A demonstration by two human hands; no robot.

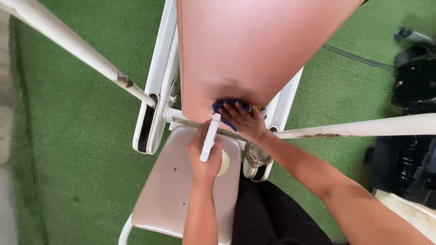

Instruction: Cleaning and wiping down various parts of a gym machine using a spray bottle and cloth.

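My right hand (245, 121) presses a dark blue cloth (227, 107) against the lower edge of a pink padded backrest (250, 45). My left hand (204, 152) grips a white spray bottle (210, 138), trigger end upward, its pale body showing below my fingers. Both hands hover over the pink padded seat (168, 195) of a white metal exercise machine.
White frame uprights (156, 90) flank the backrest. Two scuffed white bars cross the view, one from the upper left (77, 47), one on the right (363, 128). Green artificial turf (68, 159) covers the floor. Black equipment (415, 86) stands at right. My dark trousers (268, 213) show below.
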